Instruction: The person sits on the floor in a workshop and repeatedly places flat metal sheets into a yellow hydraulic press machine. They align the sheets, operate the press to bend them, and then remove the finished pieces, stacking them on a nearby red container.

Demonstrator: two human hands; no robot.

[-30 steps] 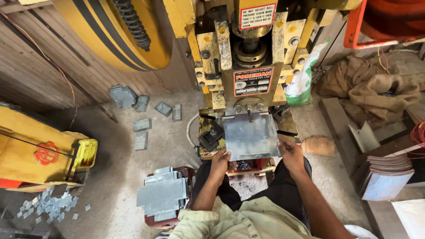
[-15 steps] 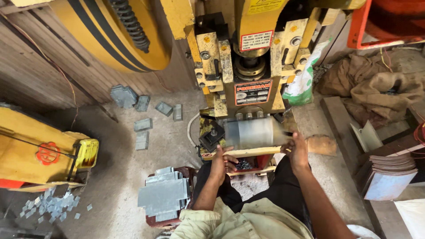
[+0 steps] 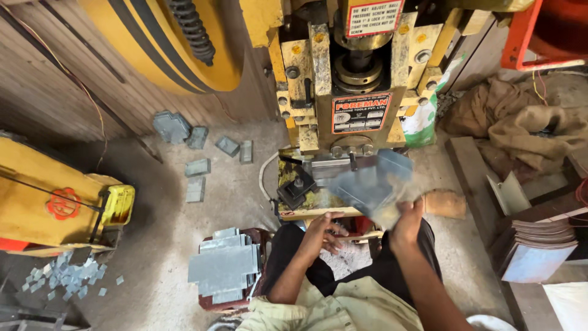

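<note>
Viewed from above, a person is sitting in front of a yellow power press [image 3: 355, 92] in a workshop. At far left, a yellow machine part [image 3: 55, 205] is standing over small metal offcuts [image 3: 61, 279] on the concrete floor [image 3: 165, 208]. Nearer the middle, a stack of flat cross-shaped metal blanks [image 3: 223, 266] is resting on a red stool [image 3: 260, 239] just beside the person's knee. The left hand [image 3: 324, 232] is hovering open and empty, fingers spread, just below the edge of the press surface [image 3: 312, 213]. The right hand [image 3: 409, 222] is gripping the lower corner of a bent sheet-metal piece [image 3: 370, 184], blurred, lifted in front of the press die. At far right, more metal sheets [image 3: 539, 248] are lying stacked beside wooden planks [image 3: 468, 178] and burlap sacking [image 3: 520, 122].
</note>
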